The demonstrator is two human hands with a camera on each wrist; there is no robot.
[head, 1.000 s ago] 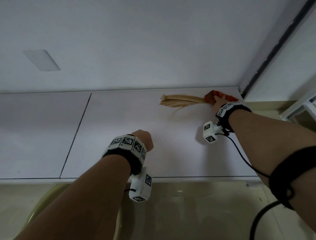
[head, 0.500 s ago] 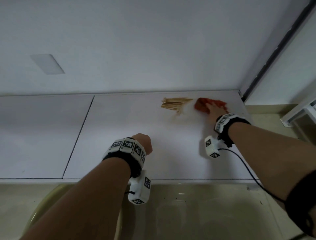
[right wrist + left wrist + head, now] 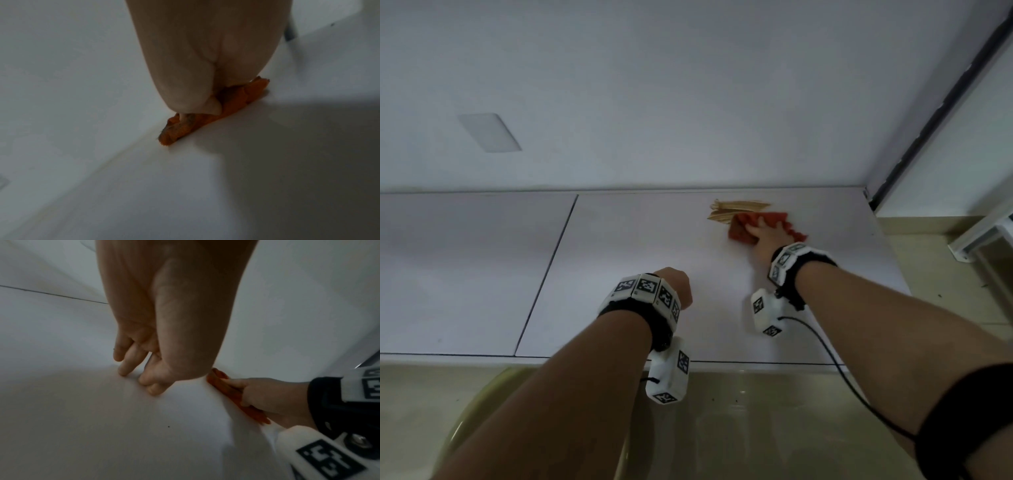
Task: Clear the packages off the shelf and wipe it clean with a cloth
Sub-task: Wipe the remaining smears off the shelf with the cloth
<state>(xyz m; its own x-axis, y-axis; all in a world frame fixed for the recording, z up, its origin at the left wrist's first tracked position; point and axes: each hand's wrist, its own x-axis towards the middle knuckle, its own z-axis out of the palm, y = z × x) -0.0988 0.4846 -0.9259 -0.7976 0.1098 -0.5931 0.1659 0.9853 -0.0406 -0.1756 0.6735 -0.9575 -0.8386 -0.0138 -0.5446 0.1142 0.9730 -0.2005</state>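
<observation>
Fingers [image 3: 758,224] of your right hand [image 3: 767,236] are lying nearly flat on the orange cloth [image 3: 743,228], pressing it down onto the white shelf [image 3: 640,246] rather than bunching it up. The cloth is sitting toward the back right of the shelf, close to the wall, with its left edge touching a streaky brownish smear [image 3: 736,209] on the surface. No packages are showing anywhere on the shelf, so you are judging rightly if you take the clearing step as done and the wiping step as the one in hand.

Your left hand [image 3: 676,286] is resting near the middle of the shelf, well apart from the cloth; in the left wrist view its fingers [image 3: 131,360] are loosely curled with the tips touching the board, and they are holding nothing (it looks like bracing, no more).

The next move is probably calling for firm, even pressure as the cloth is carried leftward and back over the smear, keeping the palm flat so the cloth is not folding under itself. The rest of the shelf, including the panel to the left of the seam [image 3: 548,270], is likely waiting for the same treatment after that.
</observation>
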